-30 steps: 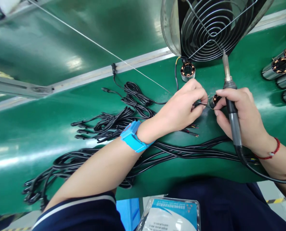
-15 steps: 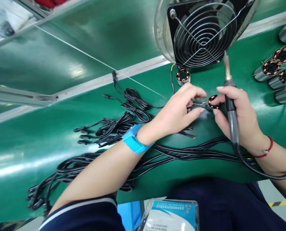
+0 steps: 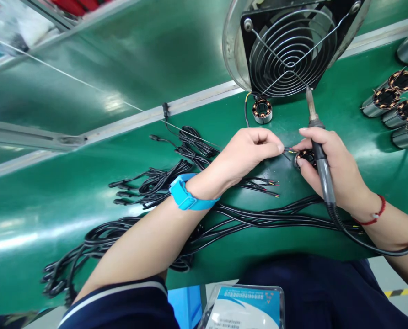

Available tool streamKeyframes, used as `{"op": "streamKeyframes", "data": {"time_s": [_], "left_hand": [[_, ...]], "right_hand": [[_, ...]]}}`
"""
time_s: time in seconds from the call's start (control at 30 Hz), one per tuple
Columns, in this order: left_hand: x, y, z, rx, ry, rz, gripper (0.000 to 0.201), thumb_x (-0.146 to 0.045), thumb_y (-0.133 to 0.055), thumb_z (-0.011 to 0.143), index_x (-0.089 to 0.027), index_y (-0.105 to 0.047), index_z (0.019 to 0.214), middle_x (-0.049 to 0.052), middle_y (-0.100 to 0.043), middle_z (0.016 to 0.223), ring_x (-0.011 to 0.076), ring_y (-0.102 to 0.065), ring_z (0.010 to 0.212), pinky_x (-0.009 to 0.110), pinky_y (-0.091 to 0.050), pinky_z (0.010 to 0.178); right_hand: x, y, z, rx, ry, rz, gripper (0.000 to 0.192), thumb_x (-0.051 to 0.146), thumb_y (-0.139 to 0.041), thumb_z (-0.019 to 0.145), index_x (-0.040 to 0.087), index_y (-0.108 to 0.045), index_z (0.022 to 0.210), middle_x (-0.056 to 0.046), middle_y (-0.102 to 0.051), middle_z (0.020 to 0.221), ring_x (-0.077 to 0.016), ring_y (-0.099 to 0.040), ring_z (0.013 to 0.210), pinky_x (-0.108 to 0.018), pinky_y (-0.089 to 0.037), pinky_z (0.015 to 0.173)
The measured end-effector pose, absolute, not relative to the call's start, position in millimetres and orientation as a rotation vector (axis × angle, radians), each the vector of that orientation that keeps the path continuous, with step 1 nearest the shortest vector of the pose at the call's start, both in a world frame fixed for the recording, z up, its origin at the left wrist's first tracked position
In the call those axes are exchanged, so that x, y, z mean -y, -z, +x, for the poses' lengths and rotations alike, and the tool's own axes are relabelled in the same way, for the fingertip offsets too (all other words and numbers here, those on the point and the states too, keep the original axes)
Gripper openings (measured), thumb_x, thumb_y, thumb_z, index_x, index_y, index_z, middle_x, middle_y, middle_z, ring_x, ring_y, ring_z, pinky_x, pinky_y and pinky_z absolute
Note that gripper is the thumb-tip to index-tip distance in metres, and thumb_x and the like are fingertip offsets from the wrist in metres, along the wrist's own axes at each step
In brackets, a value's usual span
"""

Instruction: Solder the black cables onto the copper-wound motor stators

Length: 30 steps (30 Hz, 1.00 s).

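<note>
Left hand (image 3: 248, 153): pinched on thin wire lead (image 3: 288, 150). Right hand (image 3: 330, 167): closed around soldering iron (image 3: 319, 151) and stator coil (image 3: 305, 157), tabletop (image 3: 87, 192), 6 o'clock of fan (image 3: 289, 45). Advice: steady lead against coil terminal.

hands: 2, left hand (image 3: 245, 153) and right hand (image 3: 330, 167) | soldering iron (image 3: 319, 151): 1 | fan (image 3: 289, 45): 1 | wound stators: 1 just below fan (image 3: 262, 111), 1 in right hand (image 3: 305, 157), 4 in a cluster right of fan (image 3: 394, 109) | wristband (image 3: 185, 196): 1 | cable bundle (image 3: 163, 183): 1, strands uncountable
</note>
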<state>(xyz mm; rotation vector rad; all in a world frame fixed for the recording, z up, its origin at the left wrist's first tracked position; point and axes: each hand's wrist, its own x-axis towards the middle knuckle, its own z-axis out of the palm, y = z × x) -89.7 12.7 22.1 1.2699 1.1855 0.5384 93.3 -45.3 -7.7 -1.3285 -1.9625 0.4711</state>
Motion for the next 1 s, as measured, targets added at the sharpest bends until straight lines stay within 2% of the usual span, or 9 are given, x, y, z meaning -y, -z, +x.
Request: {"op": "streamKeyframes", "data": {"time_s": [0.27, 0.47, 0.67, 1.0], "left_hand": [[-8, -16, -84, -1.185, -0.468, 1.257, 0.018, -0.031, -0.073, 0.068, -0.013, -0.072, 0.07, 0.0, -0.067, 0.067, 0.0086, -0.053, 0.063, 0.023, -0.043, 0.063], [-9, -24, -86, -1.141, -0.449, 1.299, 0.024, -0.033, -0.061, 0.08, -0.013, -0.066, 0.068, -0.002, -0.06, 0.063, 0.0065, -0.047, 0.058, 0.021, -0.039, 0.06], [-10, -27, -90, -1.131, -0.411, 1.44, 0.008, -0.021, -0.065, 0.072, -0.013, -0.066, 0.071, -0.003, -0.058, 0.062, 0.0065, -0.046, 0.059, 0.021, -0.037, 0.059], [-6, -21, -85, -1.113, -0.402, 1.338, 0.016, -0.028, -0.068, 0.073, -0.012, -0.068, 0.069, -0.001, -0.062, 0.063, 0.007, -0.047, 0.059, 0.021, -0.038, 0.06]], "right_hand": [[47, 2, 94, 2.027, -0.43, -1.275, 0.055, 0.014, -0.058, 0.082, 0.031, -0.039, 0.131, -0.004, -0.067, 0.108, -0.028, -0.059, 0.101, -0.05, -0.051, 0.087], [45, 7, 90, 2.077, -0.278, -1.263, 0.05, 0.025, -0.059, 0.085, 0.03, -0.039, 0.13, -0.002, -0.067, 0.1, -0.0261, -0.057, 0.091, -0.045, -0.05, 0.076], [45, 9, 91, 2.038, -0.27, -1.267, 0.05, 0.021, -0.058, 0.085, 0.031, -0.041, 0.13, -0.001, -0.067, 0.096, -0.024, -0.058, 0.09, -0.043, -0.048, 0.078], [44, 10, 90, 2.046, -0.237, -1.25, 0.047, 0.018, -0.058, 0.084, 0.029, -0.043, 0.127, 0.0, -0.068, 0.092, -0.0232, -0.058, 0.087, -0.042, -0.047, 0.078]]}}
